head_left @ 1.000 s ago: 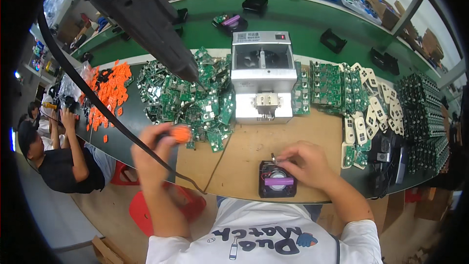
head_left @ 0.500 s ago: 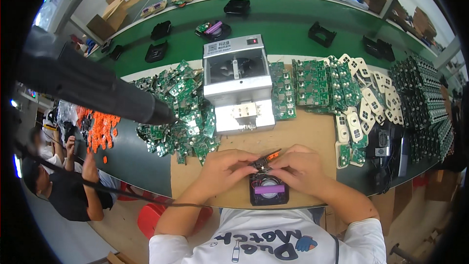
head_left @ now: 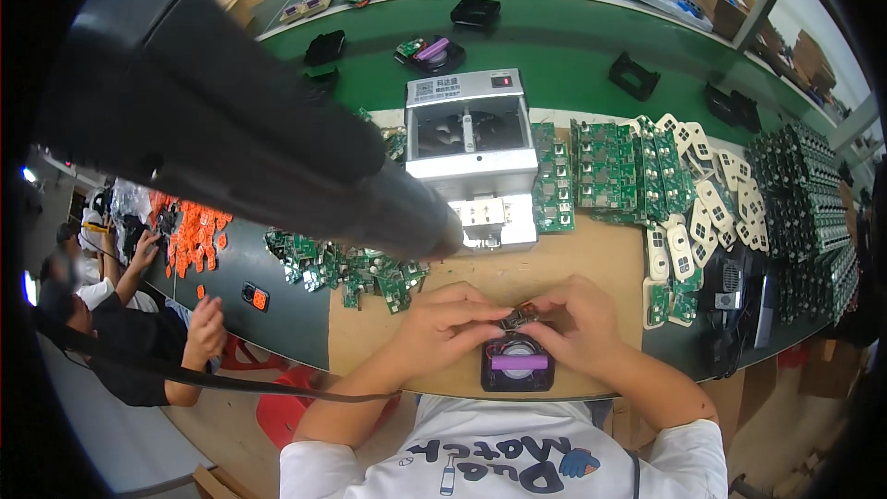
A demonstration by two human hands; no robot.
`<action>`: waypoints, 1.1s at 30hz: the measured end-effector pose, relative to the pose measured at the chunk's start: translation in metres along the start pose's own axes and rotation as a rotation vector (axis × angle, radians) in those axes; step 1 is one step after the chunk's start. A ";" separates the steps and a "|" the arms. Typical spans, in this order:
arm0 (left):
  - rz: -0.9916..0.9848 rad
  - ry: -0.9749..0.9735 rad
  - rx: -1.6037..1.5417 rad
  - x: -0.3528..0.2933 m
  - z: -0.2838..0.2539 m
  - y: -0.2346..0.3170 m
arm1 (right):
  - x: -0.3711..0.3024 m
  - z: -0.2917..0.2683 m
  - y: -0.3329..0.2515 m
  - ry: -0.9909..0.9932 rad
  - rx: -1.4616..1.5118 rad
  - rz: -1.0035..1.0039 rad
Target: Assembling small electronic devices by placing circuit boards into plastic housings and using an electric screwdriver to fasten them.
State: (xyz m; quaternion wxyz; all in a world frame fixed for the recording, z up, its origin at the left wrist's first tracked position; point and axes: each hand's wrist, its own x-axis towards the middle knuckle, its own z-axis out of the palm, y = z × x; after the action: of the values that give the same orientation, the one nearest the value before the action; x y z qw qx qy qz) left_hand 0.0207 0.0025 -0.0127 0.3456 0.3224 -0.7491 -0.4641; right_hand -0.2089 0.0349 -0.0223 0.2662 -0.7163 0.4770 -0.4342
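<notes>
My left hand (head_left: pixel 453 323) and my right hand (head_left: pixel 577 319) meet low in the middle of the picture, fingertips pinched from both sides on a small dark part (head_left: pixel 519 317). Fingers cover much of it, and its exact kind does not show. Just below, at the bench's near edge, lies a black speaker housing (head_left: pixel 487 379) with a round speaker inside. Across that speaker rests a purple cylindrical battery (head_left: pixel 519 363). The held part sits right over the housing's far edge; whether they touch I cannot tell.
A black electric screwdriver (head_left: pixel 370 189) hangs at upper left, its tip before a silver screw feeder (head_left: pixel 471 166). Green circuit boards (head_left: pixel 605 166), cream button panels (head_left: pixel 711 203) and orange pieces (head_left: pixel 196 236) lie around. A co-worker's hand (head_left: pixel 205 328) is at left.
The screwdriver has swung right and looms larger. The held part's orange face has turned out of sight. A black-and-orange piece now lies on the bench near the co-worker's hand.
</notes>
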 end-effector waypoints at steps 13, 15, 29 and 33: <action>0.196 0.105 0.299 -0.004 0.017 -0.008 | 0.010 -0.011 0.004 -0.256 0.093 -0.049; 0.217 0.094 0.301 -0.003 0.017 -0.007 | 0.009 -0.008 0.008 -0.212 0.082 -0.162; 0.586 0.864 -0.051 0.073 -0.125 0.123 | 0.016 -0.016 0.008 -0.278 0.111 0.141; 0.423 -0.113 -0.727 0.103 -0.106 0.143 | 0.014 -0.012 0.013 -0.295 0.368 0.341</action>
State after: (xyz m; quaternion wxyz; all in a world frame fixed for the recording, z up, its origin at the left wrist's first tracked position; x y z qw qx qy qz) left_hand 0.0275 -0.0788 0.1758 0.4827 -0.0072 -0.6040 -0.6342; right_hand -0.2230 0.0170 -0.0215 0.5273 -0.6210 0.4597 -0.3537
